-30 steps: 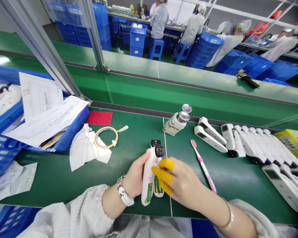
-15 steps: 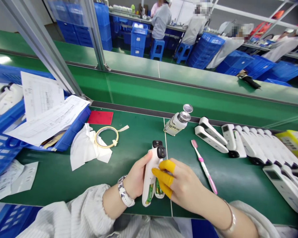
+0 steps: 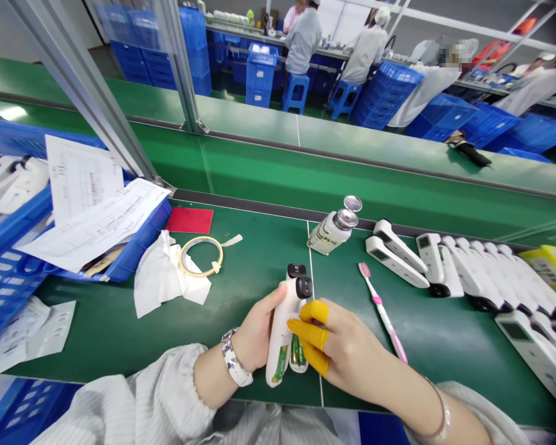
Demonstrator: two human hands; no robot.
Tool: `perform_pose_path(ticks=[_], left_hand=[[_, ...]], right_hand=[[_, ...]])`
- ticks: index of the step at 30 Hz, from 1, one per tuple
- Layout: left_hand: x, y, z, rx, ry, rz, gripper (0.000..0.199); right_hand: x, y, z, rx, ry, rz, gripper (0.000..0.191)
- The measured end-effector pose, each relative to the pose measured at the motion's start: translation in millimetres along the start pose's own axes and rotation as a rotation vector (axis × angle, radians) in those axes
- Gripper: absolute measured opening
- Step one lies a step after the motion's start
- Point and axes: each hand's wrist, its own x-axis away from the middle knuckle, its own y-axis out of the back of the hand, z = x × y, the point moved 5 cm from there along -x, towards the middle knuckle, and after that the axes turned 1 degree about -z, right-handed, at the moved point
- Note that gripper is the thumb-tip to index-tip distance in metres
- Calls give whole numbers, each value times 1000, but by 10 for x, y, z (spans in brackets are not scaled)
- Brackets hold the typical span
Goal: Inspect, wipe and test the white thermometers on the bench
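Over the green bench (image 3: 204, 334), the left hand (image 3: 257, 327) is clasping a white device (image 3: 282, 327) by its left side; at its right side, the right hand (image 3: 346, 341) is curling yellow-covered fingers (image 3: 311, 334), whether pinching anything I cannot tell.

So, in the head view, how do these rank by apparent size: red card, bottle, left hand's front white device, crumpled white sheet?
Crumpled white sheet
Front white device, perhaps flattered by nearness
Bottle and red card: too alike to rank
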Motion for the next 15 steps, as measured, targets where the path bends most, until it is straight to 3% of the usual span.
perform_pose_path(ticks=[15], left_hand=[[15,-15,-39,-23,-18,-12,40]], right_hand=[[-43,-4,16,127,25,-12,25]])
